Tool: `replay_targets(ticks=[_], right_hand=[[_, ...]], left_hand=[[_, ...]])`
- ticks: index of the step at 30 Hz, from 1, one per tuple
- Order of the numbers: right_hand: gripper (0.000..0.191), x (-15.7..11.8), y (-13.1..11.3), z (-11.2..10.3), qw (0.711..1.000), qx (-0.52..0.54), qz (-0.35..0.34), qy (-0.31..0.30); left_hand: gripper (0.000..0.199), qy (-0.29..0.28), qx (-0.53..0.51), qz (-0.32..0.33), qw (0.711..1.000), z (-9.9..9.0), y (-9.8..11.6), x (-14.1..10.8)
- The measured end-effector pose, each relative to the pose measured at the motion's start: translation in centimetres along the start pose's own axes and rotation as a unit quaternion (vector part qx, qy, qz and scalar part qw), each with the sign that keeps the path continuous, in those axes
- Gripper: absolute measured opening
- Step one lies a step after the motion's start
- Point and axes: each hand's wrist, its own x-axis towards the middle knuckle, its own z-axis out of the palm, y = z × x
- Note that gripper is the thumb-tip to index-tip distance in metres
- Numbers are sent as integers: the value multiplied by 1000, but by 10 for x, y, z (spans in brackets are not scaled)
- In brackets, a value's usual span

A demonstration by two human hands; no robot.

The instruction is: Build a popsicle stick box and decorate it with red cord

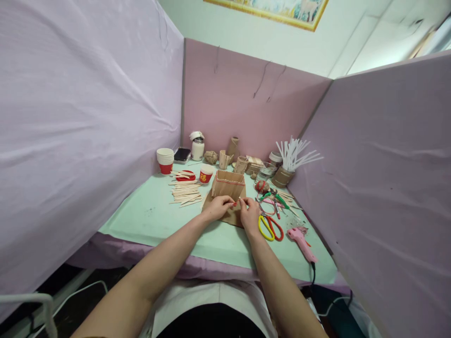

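Note:
My left hand [220,206] is closed in a pinch on a small red piece [235,203], which looks like yarn; its exact form is too small to tell. Close by on the right, my right hand [249,213] is also pinched, and what its fingertips hold, if anything, cannot be made out. Just beyond both hands stands an open box of wooden sticks [228,186] with a red line around its upper edge. It rests on a piece of brown cardboard [230,218], partly covered by my hands.
Scissors [270,227] and a pink glue gun [302,244] lie right, near green-handled pliers [280,198] and a red yarn ball [261,186]. Loose wooden sticks [185,193] and paper cups [165,160] are left. White sticks [294,155] stand at the back right. Fabric-covered partitions enclose the table.

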Motion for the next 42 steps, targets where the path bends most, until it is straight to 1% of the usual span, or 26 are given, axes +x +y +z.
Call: replay_targets(ticks=[5,11,28,36,39,42], right_hand=[[27,0,1,0,999,-16,25,16],[24,0,1,2,999,-29,40,21],[26,0,-6,0,993,-87,80,-19],[26,0,0,4,993,-99,68,-21],[26,0,2,5,994,-98,46,-12],[25,-2,-1,3,995,-99,7,14]], left_hand=[[20,-11,-4,9,1000,0,2,-1],[18,-22,-5,19,1000,0,2,-1],[19,-42,-2,17,999,2,1,-2],[18,-40,4,14,999,3,-1,0],[18,-33,9,7,999,4,-2,0],[22,-3,23,-13,1000,3,-1,0]])
